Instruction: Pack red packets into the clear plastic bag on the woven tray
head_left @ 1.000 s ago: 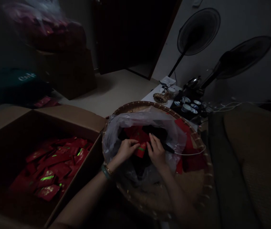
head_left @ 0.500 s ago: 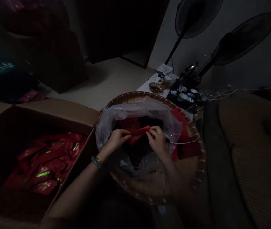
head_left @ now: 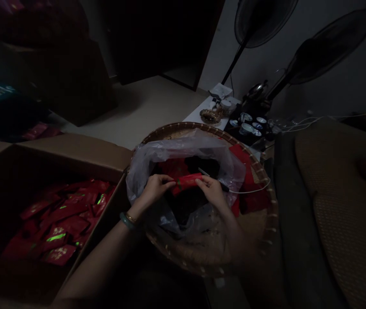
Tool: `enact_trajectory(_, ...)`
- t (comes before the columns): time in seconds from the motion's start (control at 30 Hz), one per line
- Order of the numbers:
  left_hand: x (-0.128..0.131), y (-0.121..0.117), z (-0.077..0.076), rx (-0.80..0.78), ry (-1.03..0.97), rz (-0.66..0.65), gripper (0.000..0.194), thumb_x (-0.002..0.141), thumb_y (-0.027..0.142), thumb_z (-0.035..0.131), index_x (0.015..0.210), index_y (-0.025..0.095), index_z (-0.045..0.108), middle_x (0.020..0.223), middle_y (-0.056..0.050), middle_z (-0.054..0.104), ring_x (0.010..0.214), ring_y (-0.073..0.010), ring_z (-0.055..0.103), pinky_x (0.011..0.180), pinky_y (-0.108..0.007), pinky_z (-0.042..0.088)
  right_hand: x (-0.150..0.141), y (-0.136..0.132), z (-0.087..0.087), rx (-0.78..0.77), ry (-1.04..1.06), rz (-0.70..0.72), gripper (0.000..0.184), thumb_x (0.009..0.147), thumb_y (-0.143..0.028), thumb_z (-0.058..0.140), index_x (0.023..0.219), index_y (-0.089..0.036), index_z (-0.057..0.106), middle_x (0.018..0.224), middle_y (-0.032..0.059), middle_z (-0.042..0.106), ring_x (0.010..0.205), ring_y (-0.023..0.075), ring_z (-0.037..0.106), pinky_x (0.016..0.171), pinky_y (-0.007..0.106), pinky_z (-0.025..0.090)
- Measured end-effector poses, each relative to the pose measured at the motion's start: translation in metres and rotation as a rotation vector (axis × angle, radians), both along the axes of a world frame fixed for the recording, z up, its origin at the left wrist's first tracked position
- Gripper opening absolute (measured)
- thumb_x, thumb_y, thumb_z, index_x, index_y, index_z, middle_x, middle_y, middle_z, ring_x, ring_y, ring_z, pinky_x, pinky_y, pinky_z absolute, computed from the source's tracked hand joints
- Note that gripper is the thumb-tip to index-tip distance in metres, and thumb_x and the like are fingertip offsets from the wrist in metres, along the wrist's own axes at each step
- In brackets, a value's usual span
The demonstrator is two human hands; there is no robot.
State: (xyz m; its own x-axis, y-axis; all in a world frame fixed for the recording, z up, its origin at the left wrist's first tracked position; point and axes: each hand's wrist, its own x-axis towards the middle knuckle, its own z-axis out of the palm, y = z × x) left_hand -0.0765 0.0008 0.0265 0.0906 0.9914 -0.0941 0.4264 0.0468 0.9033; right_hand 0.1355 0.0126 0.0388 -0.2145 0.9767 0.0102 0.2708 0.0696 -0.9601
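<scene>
Packet (head_left: 187, 182) gripped at both ends over an open bag (head_left: 170, 146)

Left hand (head_left: 156, 188) pinches the left end of the red packet, thumb and fingertips brought together on its edge. Right hand (head_left: 212, 191) has the other end in a like pinch, its fingers nearly closed. The packet stretches between them, its right end a little higher, above the mouth of the clear bag. Dark stuff (head_left: 187, 208) lies in the bag, with more red (head_left: 172, 166) towards its back; details are too dim to tell. A thin pale strip (head_left: 203, 171) shows just behind the right fingers, and a white cord (head_left: 250, 192) curves off beside that hand. The bag sits in a round woven tray (head_left: 273, 214), with red wrappers (head_left: 255, 201) to its right. Left of the tray, an open box (head_left: 83, 150) holds a heap of red packets (head_left: 70, 214). Cups (head_left: 246, 128) stand beyond the tray, near two fans (head_left: 263, 21).
</scene>
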Motion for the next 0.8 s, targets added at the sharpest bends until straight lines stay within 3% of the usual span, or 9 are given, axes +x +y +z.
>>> enact_trajectory(0.17, 0.001, -0.002, 0.001, 0.032, -0.033, 0.005, 0.019, 0.069, 0.033, 0.062, 0.078, 0.018, 0.072, 0.074, -0.003, 0.071, 0.07, -0.0184, 0.062, 0.062, -0.024, 0.042, 0.002, -0.003, 0.001, -0.212, 0.112, 0.047, 0.032, 0.067, -0.044, 0.065, 0.084, -0.017, 0.069, 0.086, 0.0051, 0.071, 0.08, 0.0218, 0.064, 0.079, 0.036, 0.047)
enact_trajectory(0.33, 0.004, -0.001, 0.004, -0.033, -0.154, 0.029, 0.021, 0.066, 0.032, 0.066, 0.078, 0.015, 0.071, 0.074, -0.004, 0.071, 0.066, -0.018, 0.061, 0.06, -0.024, 0.043, 0.005, -0.006, -0.001, -0.276, 0.204, 0.097, 0.036, 0.069, -0.047, 0.062, 0.092, -0.019, 0.067, 0.094, 0.0041, 0.069, 0.089, 0.0223, 0.062, 0.079, 0.034, 0.046)
enact_trajectory(0.47, 0.003, 0.0, 0.002, -0.049, -0.171, 0.043, 0.02, 0.067, 0.031, 0.065, 0.078, 0.015, 0.071, 0.074, -0.004, 0.07, 0.066, -0.0181, 0.06, 0.061, -0.025, 0.043, 0.012, -0.007, -0.009, -0.278, 0.162, 0.134, 0.034, 0.073, -0.048, 0.059, 0.09, -0.019, 0.068, 0.085, 0.0018, 0.069, 0.08, 0.0183, 0.06, 0.073, 0.029, 0.045)
enact_trajectory(0.53, 0.003, -0.001, 0.003, 0.01, -0.091, 0.044, 0.022, 0.07, 0.031, 0.063, 0.084, 0.016, 0.07, 0.078, -0.005, 0.07, 0.07, -0.0192, 0.06, 0.064, -0.027, 0.043, 0.014, -0.006, -0.013, -0.275, 0.111, 0.133, 0.037, 0.074, -0.05, 0.057, 0.092, -0.02, 0.068, 0.084, 0.0009, 0.069, 0.078, 0.0173, 0.059, 0.072, 0.029, 0.044)
enact_trajectory(0.63, 0.007, -0.007, 0.009, 0.28, 0.147, 0.025, 0.041, 0.069, 0.033, 0.067, 0.108, 0.02, 0.062, 0.101, -0.008, 0.066, 0.089, -0.0231, 0.055, 0.079, -0.033, 0.041, 0.012, -0.006, -0.017, -0.281, 0.129, 0.145, 0.041, 0.076, -0.053, 0.053, 0.099, -0.021, 0.066, 0.093, 0.0006, 0.068, 0.086, 0.0185, 0.059, 0.081, 0.032, 0.043)
enact_trajectory(0.7, 0.015, -0.012, 0.014, 0.452, 0.361, -0.079, 0.059, 0.066, 0.033, 0.07, 0.121, 0.022, 0.052, 0.119, -0.009, 0.057, 0.101, -0.0259, 0.046, 0.087, -0.038, 0.036, 0.008, -0.007, -0.018, -0.287, 0.159, 0.15, 0.043, 0.076, -0.055, 0.053, 0.099, -0.021, 0.066, 0.096, 0.0009, 0.068, 0.092, 0.0198, 0.058, 0.088, 0.035, 0.041)
enact_trajectory(0.8, 0.029, -0.02, 0.019, 0.504, 0.624, -0.262, 0.064, 0.068, 0.032, 0.069, 0.126, 0.023, 0.045, 0.124, -0.008, 0.053, 0.101, -0.028, 0.042, 0.081, -0.04, 0.035, 0.003, -0.009, -0.019, -0.299, 0.172, 0.161, 0.046, 0.073, -0.057, 0.056, 0.097, -0.02, 0.066, 0.096, 0.0016, 0.068, 0.096, 0.0215, 0.057, 0.094, 0.038, 0.037)
